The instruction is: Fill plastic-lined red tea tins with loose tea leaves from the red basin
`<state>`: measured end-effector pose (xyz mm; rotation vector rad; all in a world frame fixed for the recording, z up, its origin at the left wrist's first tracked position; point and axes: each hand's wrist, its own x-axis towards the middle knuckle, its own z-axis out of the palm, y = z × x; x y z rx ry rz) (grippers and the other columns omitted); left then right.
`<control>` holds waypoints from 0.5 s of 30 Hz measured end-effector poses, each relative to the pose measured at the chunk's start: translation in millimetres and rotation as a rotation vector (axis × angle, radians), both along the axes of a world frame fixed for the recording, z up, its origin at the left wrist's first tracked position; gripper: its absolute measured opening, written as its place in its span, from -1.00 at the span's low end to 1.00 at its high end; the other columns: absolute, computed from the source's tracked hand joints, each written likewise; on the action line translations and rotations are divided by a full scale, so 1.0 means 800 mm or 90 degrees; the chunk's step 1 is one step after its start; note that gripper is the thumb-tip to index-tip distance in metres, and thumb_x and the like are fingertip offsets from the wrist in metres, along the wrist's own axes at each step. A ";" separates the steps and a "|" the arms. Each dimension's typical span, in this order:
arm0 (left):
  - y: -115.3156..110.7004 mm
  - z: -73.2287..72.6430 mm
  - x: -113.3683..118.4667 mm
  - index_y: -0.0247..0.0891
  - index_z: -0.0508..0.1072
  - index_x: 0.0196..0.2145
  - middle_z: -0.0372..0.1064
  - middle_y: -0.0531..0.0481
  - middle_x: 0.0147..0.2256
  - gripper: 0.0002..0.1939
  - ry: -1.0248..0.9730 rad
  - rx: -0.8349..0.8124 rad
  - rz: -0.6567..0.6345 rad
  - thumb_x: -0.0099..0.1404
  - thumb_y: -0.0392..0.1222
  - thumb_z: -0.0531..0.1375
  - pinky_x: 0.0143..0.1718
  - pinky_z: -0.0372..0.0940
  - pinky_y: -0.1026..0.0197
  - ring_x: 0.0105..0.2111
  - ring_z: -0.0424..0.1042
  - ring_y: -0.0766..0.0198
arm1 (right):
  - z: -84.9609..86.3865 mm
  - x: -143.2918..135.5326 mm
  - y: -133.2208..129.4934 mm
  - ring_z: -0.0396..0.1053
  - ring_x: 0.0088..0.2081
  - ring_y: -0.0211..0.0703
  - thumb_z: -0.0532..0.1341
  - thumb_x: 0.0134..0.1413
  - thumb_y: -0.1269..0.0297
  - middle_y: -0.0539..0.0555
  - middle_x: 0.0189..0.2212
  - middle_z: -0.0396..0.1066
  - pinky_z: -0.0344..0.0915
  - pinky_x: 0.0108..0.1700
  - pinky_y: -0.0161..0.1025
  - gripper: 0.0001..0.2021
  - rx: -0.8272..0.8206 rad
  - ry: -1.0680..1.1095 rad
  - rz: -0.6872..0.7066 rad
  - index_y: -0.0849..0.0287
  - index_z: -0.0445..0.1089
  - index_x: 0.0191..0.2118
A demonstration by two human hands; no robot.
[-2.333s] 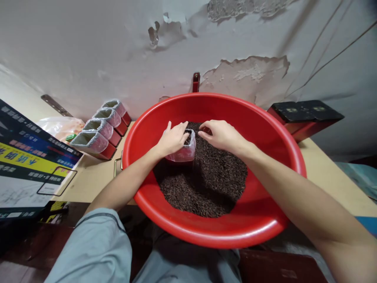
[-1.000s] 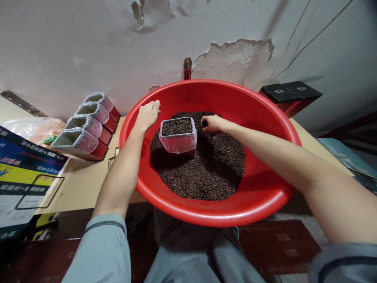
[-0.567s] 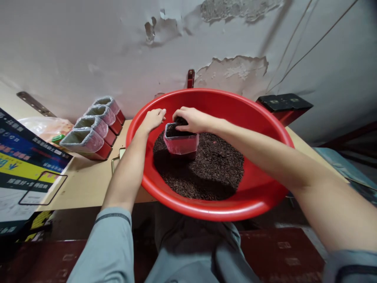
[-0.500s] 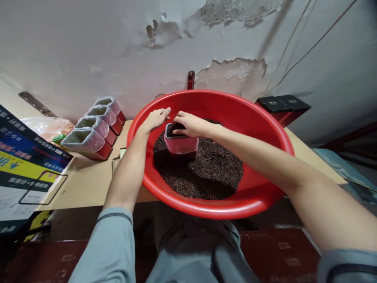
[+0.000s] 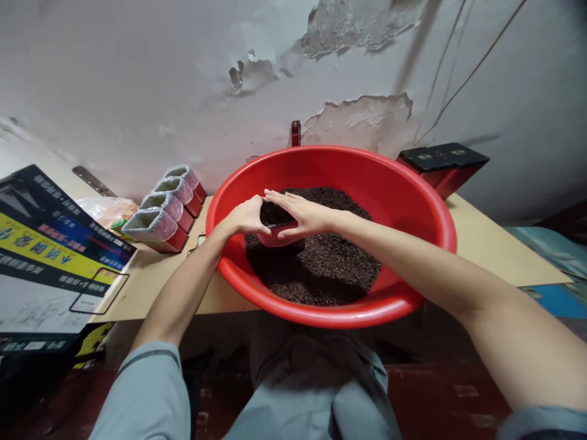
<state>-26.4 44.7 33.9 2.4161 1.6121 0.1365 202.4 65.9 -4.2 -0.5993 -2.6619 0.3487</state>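
So the left hand [image 5: 247, 215] is spread in a C, thumb swung well away from the fingers, and the right hand [image 5: 302, 215] mirrors it, fingers stretched out flat and thumb apart. Together they make a loose ring around the top of a small reddish container [image 5: 279, 237], with the fingertips meeting or nearly meeting at the far side; can't tell how firmly either one touches it. That container sits upright in the left half of the big red basin [image 5: 330, 315], on a bed of dark, grain-like bits [image 5: 334, 263], and there's dark stuff showing in its mouth too. The basin itself is on a pale wooden desk [image 5: 499, 256]. Left of the basin there's a row of four plastic-lined containers [image 5: 169, 214], mouths up, with a clear plastic bag [image 5: 103, 211] and a big printed box [image 5: 64, 244] farther out that way. Right of the basin, a pair of black-topped red boxes [image 5: 444, 160] stands close to its rim. Behind the basin is a wall [image 5: 183, 91] with badly peeling paint.
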 end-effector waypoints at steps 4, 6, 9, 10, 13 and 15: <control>-0.035 0.009 -0.011 -0.33 0.34 0.26 0.41 -0.33 0.17 -0.05 0.069 0.037 -0.002 -0.04 0.04 0.46 0.15 0.40 -0.13 0.13 0.49 -0.30 | -0.003 0.001 -0.018 -0.24 0.58 0.21 0.34 0.22 -0.10 0.30 0.58 -0.28 -0.30 0.52 0.38 0.09 0.006 0.028 0.042 0.08 -0.35 0.60; -0.038 0.007 -0.020 -0.33 0.38 0.23 0.43 -0.31 0.13 -0.07 0.059 0.032 -0.010 -0.06 0.04 0.48 0.15 0.40 -0.12 0.11 0.50 -0.28 | -0.007 -0.005 -0.020 -0.20 0.57 0.22 0.33 0.24 -0.08 0.30 0.57 -0.18 -0.31 0.52 0.39 0.01 0.025 0.014 0.061 0.09 -0.21 0.59; -0.024 -0.006 -0.032 -0.33 0.39 0.22 0.43 -0.30 0.12 -0.12 -0.011 0.002 -0.012 -0.04 -0.02 0.46 0.22 0.35 -0.11 0.14 0.48 -0.23 | -0.013 -0.020 -0.013 -0.03 0.53 0.30 0.34 0.24 0.02 0.36 0.51 0.02 -0.22 0.50 0.44 -0.12 0.053 -0.027 0.019 0.16 0.01 0.54; -0.017 -0.012 -0.034 -0.34 0.37 0.24 0.41 -0.31 0.15 -0.12 -0.045 -0.005 -0.013 -0.03 -0.02 0.45 0.26 0.32 -0.11 0.18 0.45 -0.22 | -0.014 -0.024 -0.009 -0.01 0.52 0.35 0.35 0.22 0.05 0.40 0.50 0.05 -0.18 0.49 0.46 -0.14 0.061 -0.035 -0.017 0.21 0.06 0.52; -0.002 -0.031 -0.037 -0.36 0.21 0.37 0.23 -0.40 0.33 0.07 -0.127 -0.014 -0.023 -0.01 0.08 0.45 0.40 0.14 -0.17 0.36 0.24 -0.26 | -0.018 -0.029 0.001 -0.04 0.52 0.43 0.37 0.19 0.06 0.43 0.50 0.03 -0.06 0.46 0.47 -0.14 0.063 -0.046 -0.079 0.23 0.11 0.50; 0.001 -0.040 -0.035 -0.39 0.07 0.44 0.07 -0.49 0.41 0.24 -0.148 -0.017 -0.027 -0.03 0.17 0.47 0.45 0.03 -0.20 0.44 0.09 -0.30 | -0.024 -0.026 0.004 -0.13 0.54 0.45 0.38 0.17 0.04 0.38 0.54 -0.07 -0.02 0.44 0.48 -0.09 0.047 -0.029 -0.087 0.15 0.05 0.53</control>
